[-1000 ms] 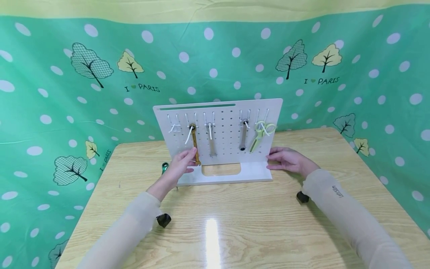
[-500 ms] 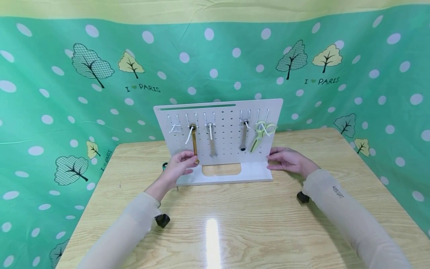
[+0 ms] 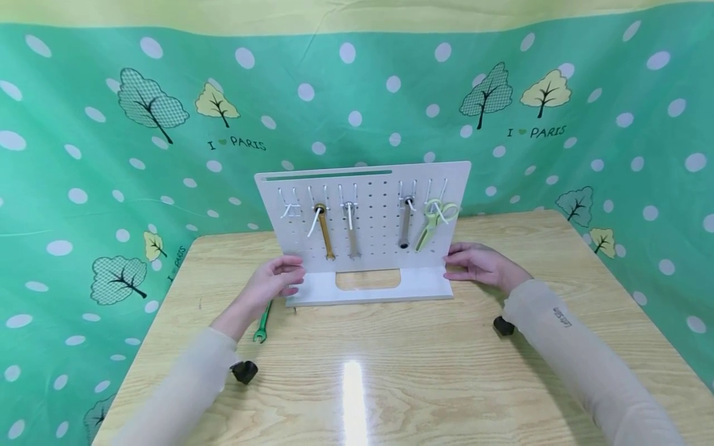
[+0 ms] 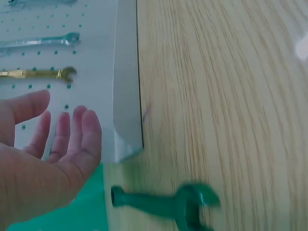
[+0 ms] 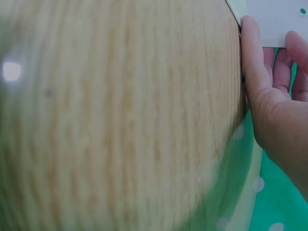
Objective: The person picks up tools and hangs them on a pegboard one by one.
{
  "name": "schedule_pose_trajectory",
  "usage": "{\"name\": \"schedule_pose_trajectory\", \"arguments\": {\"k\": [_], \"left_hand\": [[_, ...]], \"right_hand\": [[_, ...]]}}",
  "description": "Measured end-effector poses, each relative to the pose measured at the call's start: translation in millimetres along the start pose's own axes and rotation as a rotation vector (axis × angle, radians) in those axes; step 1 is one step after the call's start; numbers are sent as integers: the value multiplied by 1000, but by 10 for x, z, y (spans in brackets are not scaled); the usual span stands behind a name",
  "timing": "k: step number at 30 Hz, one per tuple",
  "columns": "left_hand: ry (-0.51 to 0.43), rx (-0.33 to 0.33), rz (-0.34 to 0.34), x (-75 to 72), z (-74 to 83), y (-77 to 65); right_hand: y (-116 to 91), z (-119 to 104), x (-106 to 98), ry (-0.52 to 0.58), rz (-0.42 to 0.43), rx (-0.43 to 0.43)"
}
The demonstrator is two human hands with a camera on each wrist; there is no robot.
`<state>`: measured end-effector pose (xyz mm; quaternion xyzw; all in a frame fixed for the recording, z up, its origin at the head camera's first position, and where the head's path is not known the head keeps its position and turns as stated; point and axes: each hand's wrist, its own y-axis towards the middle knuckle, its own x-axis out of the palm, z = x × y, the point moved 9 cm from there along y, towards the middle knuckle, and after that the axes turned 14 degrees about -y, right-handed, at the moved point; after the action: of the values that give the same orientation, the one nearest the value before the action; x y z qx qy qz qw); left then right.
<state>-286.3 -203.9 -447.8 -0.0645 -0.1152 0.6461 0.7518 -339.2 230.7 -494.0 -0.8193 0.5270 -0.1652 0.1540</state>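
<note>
A white pegboard (image 3: 376, 241) stands on its flat base. On its hooks hang a gold wrench (image 3: 325, 235), a silver wrench (image 3: 352, 235), a ring-ended wrench (image 3: 405, 226) and light green scissors (image 3: 427, 232). My left hand (image 3: 273, 282) hovers at the board's lower left corner, fingers loosely bent and holding nothing. Below it a green wrench (image 3: 262, 327) lies on the table, its upper end hidden by the hand in the head view. My right hand (image 3: 478, 266) grips the board's lower right edge, some fingers reaching behind it in the right wrist view.
At the board's left end, a hook (image 3: 289, 203) carries nothing. The wooden table (image 3: 401, 365) extends in front, with a bright reflection on it. A green dotted curtain (image 3: 357, 93) surrounds the back and sides. Dark wrist-worn blocks (image 3: 244, 371) sit beneath both sleeves.
My left hand has let go of the gold wrench's lower end and moved left, uncovering more of the green wrench. The gold wrench hangs slightly slanted. My right hand stays put.
</note>
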Motion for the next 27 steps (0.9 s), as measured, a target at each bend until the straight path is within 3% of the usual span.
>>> {"name": "schedule_pose_trajectory", "arguments": {"k": [7,15,20,27], "left_hand": [[11,-27,22,-370,-39,-144],[97,-82,76,-666,-213,-291],[102,-127,101,-782,-310,-333],[67,-189,43,-770,-389,-321]], "right_hand": [[4,3,-1,-4,-6,-1],[4,-8,13,-6,-7,-2],[-1,-14,26,-6,-7,1],[8,-11,31,11,-8,3]]}}
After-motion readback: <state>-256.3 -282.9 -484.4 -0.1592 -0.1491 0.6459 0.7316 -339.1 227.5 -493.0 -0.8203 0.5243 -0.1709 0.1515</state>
